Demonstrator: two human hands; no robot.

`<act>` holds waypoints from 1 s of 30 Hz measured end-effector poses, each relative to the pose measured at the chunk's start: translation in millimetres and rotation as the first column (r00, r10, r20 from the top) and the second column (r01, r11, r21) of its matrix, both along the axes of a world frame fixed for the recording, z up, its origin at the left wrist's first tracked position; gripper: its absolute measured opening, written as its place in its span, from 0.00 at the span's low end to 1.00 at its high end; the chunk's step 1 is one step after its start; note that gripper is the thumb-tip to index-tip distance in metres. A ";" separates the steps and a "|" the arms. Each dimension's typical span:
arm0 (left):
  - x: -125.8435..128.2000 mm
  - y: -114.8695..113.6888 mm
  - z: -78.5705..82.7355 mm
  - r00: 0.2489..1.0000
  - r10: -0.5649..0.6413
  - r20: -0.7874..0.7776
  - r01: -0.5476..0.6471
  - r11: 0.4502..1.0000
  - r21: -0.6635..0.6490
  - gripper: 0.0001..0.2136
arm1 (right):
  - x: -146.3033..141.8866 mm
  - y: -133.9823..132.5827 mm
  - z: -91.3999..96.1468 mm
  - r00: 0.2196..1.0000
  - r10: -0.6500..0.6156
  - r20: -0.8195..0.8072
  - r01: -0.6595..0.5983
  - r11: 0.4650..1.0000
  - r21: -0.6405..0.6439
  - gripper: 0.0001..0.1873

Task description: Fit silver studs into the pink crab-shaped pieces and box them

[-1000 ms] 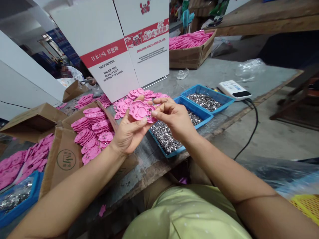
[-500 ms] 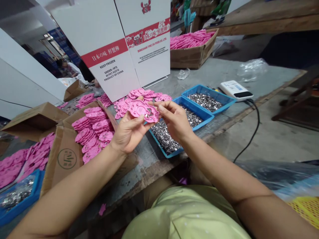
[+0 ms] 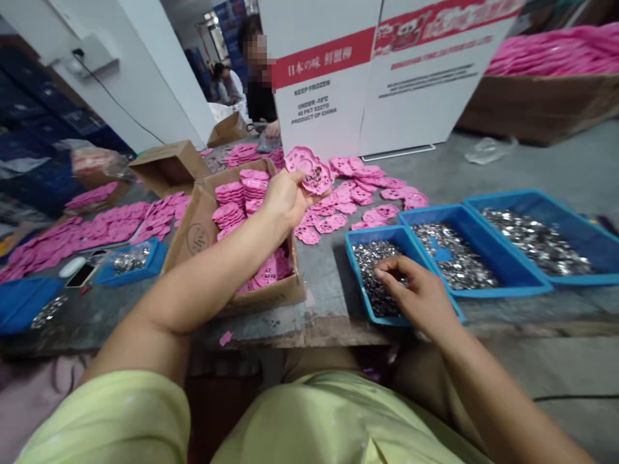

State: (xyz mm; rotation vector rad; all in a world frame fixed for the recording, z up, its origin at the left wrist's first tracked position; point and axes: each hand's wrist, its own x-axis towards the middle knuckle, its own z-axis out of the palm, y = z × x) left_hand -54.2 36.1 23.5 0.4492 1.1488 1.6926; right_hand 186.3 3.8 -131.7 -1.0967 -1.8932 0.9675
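The left hand (image 3: 286,195) had its grip closed on a pink piece (image 3: 300,161), which projected beyond the thumb; the right hand (image 3: 416,291) (shut or not, I couldn't tell) curled over a blue tray (image 3: 411,245).

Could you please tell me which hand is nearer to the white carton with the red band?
Left. The left hand holds a pink piece in front of the white carton; the right hand is farther away, over a blue tray of metal pieces.
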 end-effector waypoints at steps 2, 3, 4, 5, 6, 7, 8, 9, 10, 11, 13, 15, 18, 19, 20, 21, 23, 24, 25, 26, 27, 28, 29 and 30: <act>-24.8 11.7 10.5 0.993 0.074 -0.091 -0.073 0.997 0.019 0.08 | 0.1 0.4 1.9 0.999 0.029 0.020 -0.029 0.999 -0.030 0.15; -39.1 16.5 15.1 0.982 0.119 -0.145 -0.114 0.993 0.045 0.08 | 0.2 0.3 3.2 0.999 0.040 0.026 -0.039 0.998 -0.045 0.15; -54.4 20.1 18.7 0.965 0.166 -0.205 -0.154 0.985 0.073 0.07 | 0.4 0.2 4.4 0.999 0.046 0.027 -0.045 0.997 -0.061 0.16; -70.6 22.2 20.7 0.941 0.212 -0.264 -0.194 0.977 0.092 0.07 | 0.7 0.0 5.2 0.998 0.049 0.027 -0.046 0.996 -0.077 0.16; -87.3 22.6 21.2 0.912 0.250 -0.326 -0.230 0.968 0.098 0.08 | 1.1 0.0 5.7 0.999 0.046 0.029 -0.043 0.995 -0.095 0.16; -104.2 21.2 20.0 0.876 0.285 -0.389 -0.271 0.958 0.091 0.08 | 1.5 0.1 5.7 0.999 0.041 0.032 -0.038 0.993 -0.113 0.17; -120.7 18.1 17.6 0.829 0.324 -0.455 -0.329 0.942 0.072 0.09 | 1.8 0.4 5.3 0.999 0.041 0.036 -0.036 0.991 -0.129 0.17; -136.5 13.6 14.2 0.767 0.361 -0.530 -0.401 0.915 0.042 0.08 | 2.0 0.9 4.8 0.998 0.046 0.040 -0.040 0.989 -0.141 0.18; -151.3 8.0 10.2 0.695 0.377 -0.612 -0.479 0.878 -0.003 0.07 | 1.9 1.4 4.3 0.998 0.052 0.042 -0.045 0.988 -0.151 0.18; -164.9 1.9 5.9 0.663 0.382 -0.644 -0.521 0.853 -0.030 0.07 | 1.7 1.9 3.9 0.997 0.059 0.042 -0.051 0.986 -0.159 0.18; -188.3 -10.4 -2.8 0.626 0.364 -0.689 -0.574 0.814 -0.091 0.08 | 1.0 2.6 4.0 0.997 0.068 0.043 -0.060 0.983 -0.176 0.19; -206.3 -20.1 -11.6 0.588 0.328 -0.739 -0.608 0.782 -0.137 0.06 | 0.3 2.7 5.3 0.997 0.063 0.053 -0.052 0.978 -0.200 0.20; -224.7 -26.3 -26.2 0.546 0.230 -0.806 -0.619 0.758 -0.203 0.11 | -0.1 2.0 8.3 0.996 0.052 0.073 -0.034 0.971 -0.236 0.22; -229.1 -26.3 -31.4 0.543 0.184 -0.820 -0.610 0.757 -0.234 0.15 | -0.2 1.8 9.3 0.996 0.048 0.079 -0.027 0.969 -0.246 0.23; -233.0 -25.5 -36.6 0.542 0.136 -0.829 -0.597 0.757 -0.266 0.18 | -0.2 1.6 10.2 0.995 0.047 0.086 -0.023 0.967 -0.255 0.23; -236.3 -24.2 -41.7 0.540 0.088 -0.837 -0.583 0.756 -0.296 0.19 | -0.3 1.6 11.1 0.995 0.046 0.091 -0.020 0.965 -0.263 0.23; -242.6 -20.9 -50.7 0.525 0.003 -0.851 -0.560 0.755 -0.343 0.20 | -0.7 1.6 12.9 0.994 0.044 0.098 -0.016 0.963 -0.271 0.23; -245.7 -19.4 -54.5 0.511 -0.037 -0.859 -0.551 0.753 -0.360 0.20 | -1.0 1.7 13.7 0.994 0.043 0.098 -0.015 0.963 -0.270 0.23; -248.9 -18.1 -57.8 0.493 -0.075 -0.867 -0.544 0.751 -0.374 0.20 | -1.4 1.8 14.4 0.994 0.042 0.096 -0.014 0.964 -0.267 0.22; -252.3 -17.3 -60.7 0.471 -0.112 -0.875 -0.538 0.750 -0.385 0.20 | -1.7 1.9 15.0 0.995 0.040 0.093 -0.014 0.965 -0.261 0.22; -255.8 -16.9 -63.2 0.446 -0.146 -0.883 -0.534 0.749 -0.393 0.20 | -2.0 2.0 15.3 0.995 0.037 0.090 -0.013 0.967 -0.255 0.22; -259.2 -17.0 -65.3 0.415 -0.176 -0.892 -0.533 0.748 -0.396 0.20 | -2.3 2.0 15.3 0.996 0.036 0.085 -0.014 0.968 -0.249 0.22; -262.4 -17.5 -67.2 0.380 -0.202 -0.903 -0.535 0.748 -0.393 0.20 | -2.4 2.1 14.9 0.996 0.035 0.081 -0.014 0.970 -0.243 0.22; -265.2 -18.4 -68.9 0.341 -0.222 -0.913 -0.539 0.750 -0.384 0.20 | -2.3 2.1 14.2 0.996 0.035 0.079 -0.015 0.971 -0.237 0.22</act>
